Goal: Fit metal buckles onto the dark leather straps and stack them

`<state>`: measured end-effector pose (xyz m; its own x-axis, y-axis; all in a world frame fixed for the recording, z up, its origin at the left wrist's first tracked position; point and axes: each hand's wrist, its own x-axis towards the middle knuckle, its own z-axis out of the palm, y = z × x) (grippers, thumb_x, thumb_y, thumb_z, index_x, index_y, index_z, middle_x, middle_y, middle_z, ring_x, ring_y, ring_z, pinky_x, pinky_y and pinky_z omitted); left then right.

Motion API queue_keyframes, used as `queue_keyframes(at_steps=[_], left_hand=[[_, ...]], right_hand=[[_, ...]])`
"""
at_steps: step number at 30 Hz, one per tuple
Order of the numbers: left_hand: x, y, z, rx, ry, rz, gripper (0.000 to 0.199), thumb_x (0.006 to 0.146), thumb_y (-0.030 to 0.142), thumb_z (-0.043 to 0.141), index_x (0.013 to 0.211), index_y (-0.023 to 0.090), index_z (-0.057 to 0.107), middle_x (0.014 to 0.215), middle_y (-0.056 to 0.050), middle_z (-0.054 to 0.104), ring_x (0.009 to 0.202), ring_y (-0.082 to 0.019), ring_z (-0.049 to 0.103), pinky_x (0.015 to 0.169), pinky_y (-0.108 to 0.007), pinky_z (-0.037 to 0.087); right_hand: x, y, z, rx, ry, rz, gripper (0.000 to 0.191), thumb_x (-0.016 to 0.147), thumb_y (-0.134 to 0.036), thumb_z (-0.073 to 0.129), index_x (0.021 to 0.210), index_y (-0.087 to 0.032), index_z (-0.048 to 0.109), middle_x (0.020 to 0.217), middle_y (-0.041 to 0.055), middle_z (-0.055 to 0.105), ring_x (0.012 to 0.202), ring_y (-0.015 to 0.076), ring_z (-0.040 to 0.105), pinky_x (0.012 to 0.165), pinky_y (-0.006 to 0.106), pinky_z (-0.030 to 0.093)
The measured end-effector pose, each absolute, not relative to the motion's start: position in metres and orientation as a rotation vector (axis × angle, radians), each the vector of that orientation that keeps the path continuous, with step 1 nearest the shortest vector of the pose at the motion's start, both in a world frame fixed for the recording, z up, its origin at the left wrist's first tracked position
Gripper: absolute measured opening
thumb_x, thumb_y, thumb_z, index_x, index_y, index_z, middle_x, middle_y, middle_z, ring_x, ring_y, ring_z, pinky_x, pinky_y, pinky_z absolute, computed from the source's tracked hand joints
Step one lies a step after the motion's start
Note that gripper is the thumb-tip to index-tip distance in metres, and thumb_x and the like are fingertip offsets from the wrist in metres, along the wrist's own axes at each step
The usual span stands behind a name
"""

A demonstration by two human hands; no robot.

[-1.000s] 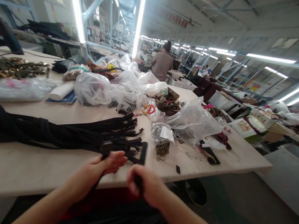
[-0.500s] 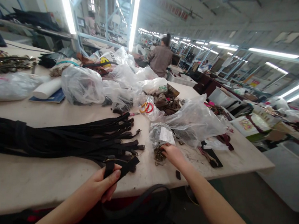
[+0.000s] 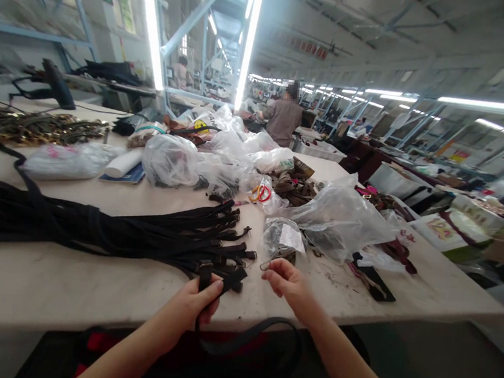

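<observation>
Black straps [image 3: 96, 230] are stretching in a thick bundle from far left across the pale table [image 3: 103, 293], their buckled ends pointing right. Behind them, brassy hardware [image 3: 53, 125] is lying heaped, and a bag [image 3: 71, 161] of clear plastic is resting next to a white roll [image 3: 123, 163] and a blue booklet [image 3: 134, 174], with more plastic bags [image 3: 170, 160] crowding alongside. Just in front of the straps' ends, the left hand [image 3: 194, 302] is gripping a single strap [image 3: 205, 275] with thumb and curled fingers, a metal fitting [image 3: 205, 263] showing on top and a flat end jutting right. Red-and-yellow-handled scissors [image 3: 261, 193] are lying farther back, while a worker [image 3: 284, 121] in a brownish top is facing away beyond the plastic bags. Below the table's front edge, a dark loop [image 3: 260, 335] is hanging. Near the strap but apart from it, the right hand [image 3: 291, 285] is pinching a small metal ring [image 3: 265, 266] between thumb and fingertips, above the table. A labelled packet [image 3: 283, 238] is sitting just behind that hand, and a large clear sack [image 3: 343, 215] is slumping to its right. At far right, cartons [image 3: 448, 229] are standing beyond the table.
</observation>
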<state>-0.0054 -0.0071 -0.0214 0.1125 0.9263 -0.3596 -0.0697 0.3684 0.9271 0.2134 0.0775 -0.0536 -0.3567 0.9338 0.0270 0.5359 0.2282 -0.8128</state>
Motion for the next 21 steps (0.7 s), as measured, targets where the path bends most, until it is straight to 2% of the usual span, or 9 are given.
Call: queue_keyframes(at_steps=[5, 8, 17, 19, 21], left_hand=[[-0.011, -0.018, -0.013, 0.782, 1.009, 0.874, 0.031, 0.074, 0.046, 0.056, 0.072, 0.016, 0.046, 0.043, 0.01, 0.034, 0.04, -0.006, 0.024, 0.043, -0.02, 0.03], [-0.021, -0.028, -0.016, 0.692, 0.917, 0.861, 0.026, 0.076, 0.04, 0.055, 0.075, 0.015, 0.051, 0.04, 0.011, 0.03, 0.038, -0.005, 0.019, 0.042, -0.019, 0.03], [-0.031, -0.038, -0.012, 0.762, 0.819, 0.645, 0.023, 0.076, 0.035, 0.055, 0.067, 0.014, 0.053, 0.038, 0.009, 0.032, 0.036, -0.005, 0.022, 0.04, -0.019, 0.029], [-0.033, -0.039, -0.008, 0.805, 0.813, 0.61, 0.024, 0.076, 0.036, 0.055, 0.065, 0.015, 0.051, 0.038, 0.009, 0.032, 0.036, -0.006, 0.025, 0.041, -0.02, 0.029], [-0.033, -0.04, -0.006, 0.876, 0.841, 0.621, 0.028, 0.076, 0.039, 0.055, 0.062, 0.015, 0.048, 0.04, 0.008, 0.034, 0.038, -0.007, 0.029, 0.042, -0.02, 0.029]], right_hand=[[0.175, 0.032, -0.03, -0.93, -1.337, 1.867, 0.027, 0.078, -0.04, 0.06, 0.074, -0.016, 0.049, 0.065, -0.001, 0.057, 0.044, 0.0029, 0.036, 0.043, 0.018, 0.023], [0.165, 0.024, -0.025, -0.872, -1.046, 2.107, 0.029, 0.07, -0.036, 0.068, 0.071, -0.016, 0.048, 0.058, -0.0031, 0.053, 0.042, 0.0026, 0.036, 0.041, 0.017, 0.02], [0.159, 0.008, -0.029, -0.741, -0.856, 2.446, 0.026, 0.07, -0.028, 0.068, 0.067, -0.016, 0.045, 0.048, -0.0052, 0.047, 0.039, 0.0026, 0.034, 0.038, 0.014, 0.02], [0.156, 0.005, -0.031, -0.782, -0.885, 2.453, 0.027, 0.071, -0.031, 0.067, 0.065, -0.017, 0.045, 0.046, -0.0061, 0.045, 0.037, 0.0025, 0.031, 0.037, 0.014, 0.021], [0.15, 0.001, -0.033, -0.888, -1.043, 2.306, 0.024, 0.071, -0.034, 0.065, 0.069, -0.017, 0.049, 0.048, -0.0055, 0.047, 0.038, 0.0038, 0.034, 0.037, 0.015, 0.025]])
